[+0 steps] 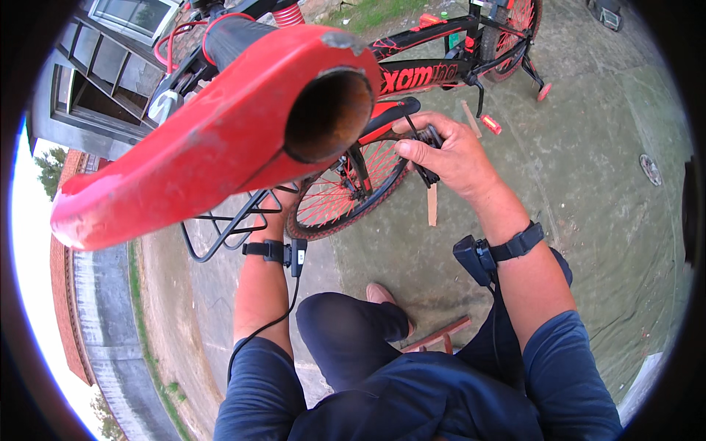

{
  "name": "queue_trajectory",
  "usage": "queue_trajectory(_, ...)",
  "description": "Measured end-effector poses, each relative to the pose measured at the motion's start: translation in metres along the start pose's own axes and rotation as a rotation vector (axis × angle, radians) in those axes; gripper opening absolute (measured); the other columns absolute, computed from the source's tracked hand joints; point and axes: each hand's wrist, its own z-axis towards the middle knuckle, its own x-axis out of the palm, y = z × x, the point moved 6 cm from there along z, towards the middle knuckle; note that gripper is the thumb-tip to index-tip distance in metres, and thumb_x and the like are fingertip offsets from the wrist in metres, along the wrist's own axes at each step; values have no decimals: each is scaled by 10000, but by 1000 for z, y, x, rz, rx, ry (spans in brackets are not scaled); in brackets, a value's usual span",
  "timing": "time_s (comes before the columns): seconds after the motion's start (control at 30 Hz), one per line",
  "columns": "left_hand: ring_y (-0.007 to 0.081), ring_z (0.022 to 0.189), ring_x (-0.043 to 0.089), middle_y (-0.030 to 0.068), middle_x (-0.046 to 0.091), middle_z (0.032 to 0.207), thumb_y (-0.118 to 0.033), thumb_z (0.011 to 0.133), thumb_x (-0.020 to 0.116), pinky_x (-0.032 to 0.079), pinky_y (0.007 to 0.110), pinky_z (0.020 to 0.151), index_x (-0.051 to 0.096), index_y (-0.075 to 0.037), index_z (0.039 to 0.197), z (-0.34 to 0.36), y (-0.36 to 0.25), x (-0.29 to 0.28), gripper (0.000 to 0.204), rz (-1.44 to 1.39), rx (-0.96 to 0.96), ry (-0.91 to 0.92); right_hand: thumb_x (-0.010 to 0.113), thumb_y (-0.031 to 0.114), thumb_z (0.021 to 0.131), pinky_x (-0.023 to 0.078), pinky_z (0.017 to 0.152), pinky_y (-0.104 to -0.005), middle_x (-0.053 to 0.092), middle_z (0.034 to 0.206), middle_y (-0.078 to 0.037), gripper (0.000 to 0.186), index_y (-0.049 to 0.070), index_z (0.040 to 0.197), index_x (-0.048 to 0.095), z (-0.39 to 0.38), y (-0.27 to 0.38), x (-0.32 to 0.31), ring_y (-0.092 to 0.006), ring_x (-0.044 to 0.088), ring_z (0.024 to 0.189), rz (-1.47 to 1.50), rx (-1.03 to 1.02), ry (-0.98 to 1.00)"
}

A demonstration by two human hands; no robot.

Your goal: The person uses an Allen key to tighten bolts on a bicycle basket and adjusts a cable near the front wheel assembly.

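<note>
Black hardware point(426, 176) is held between thumb and fingers of the right hand point(457, 156) at the frame's upper centre, beside the nearer of two spoked wheels point(323, 233). Outdoors, on greenish ground point(596, 213), lie two wooden strips point(432, 207); the farther wheel point(511, 37) is cut off above, and the left hand point(283, 201), mostly hidden behind a red tube point(206, 147), has an unreadable grip.

The right grip point(457, 156) holds a black part point(426, 176); a red tube point(198, 151) partly hides the left grip point(284, 198).
</note>
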Motion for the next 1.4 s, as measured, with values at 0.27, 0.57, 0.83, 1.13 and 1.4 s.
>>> queue_trajectory(0.27, 375, 830, 666, 194, 663, 884, -210, 897, 675, 522, 417, 716, 665, -16, 1007, -11, -99, -21, 224, 268, 331, -217, 809, 217, 828, 418, 607, -208, 603, 784, 49, 313, 20, 1042, 694, -3, 0, -3, -30, 500, 691, -22, 7, -19)
queue_trajectory(0.57, 376, 805, 639, 179, 651, 906, -154, 852, 693, 517, 455, 685, 699, -49, 985, -10, -93, -13, 170, 517, 342, -307, 801, 195, 835, 437, 633, -208, 630, 815, 37, 294, 20, 1047, 698, -4, 0, 0, -31, 522, 712, 13, 30, 3)
queue_trajectory(0.83, 374, 802, 636, 184, 633, 887, -143, 822, 715, 511, 455, 682, 685, -57, 993, -17, -86, -7, 194, 489, 246, -341, 802, 204, 833, 432, 634, -207, 624, 814, 46, 297, 25, 1047, 700, -6, 1, -3, -28, 515, 716, -5, 44, -3)
queue_trajectory(1.13, 378, 772, 626, 179, 619, 878, -139, 823, 717, 498, 455, 652, 655, -51, 910, -15, -87, -4, 138, 477, 203, -305, 800, 213, 834, 425, 618, -211, 613, 790, 49, 299, 26, 1046, 702, -7, 2, -1, -29, 505, 698, -2, 46, -5)
queue_trajectory(1.4, 364, 760, 631, 158, 623, 834, -147, 838, 708, 502, 442, 650, 644, -43, 861, -15, -89, -8, 124, 524, 341, -316, 803, 217, 831, 434, 627, -214, 627, 805, 43, 295, 30, 1038, 707, -6, 1, -1, -32, 518, 711, -19, 30, 0)
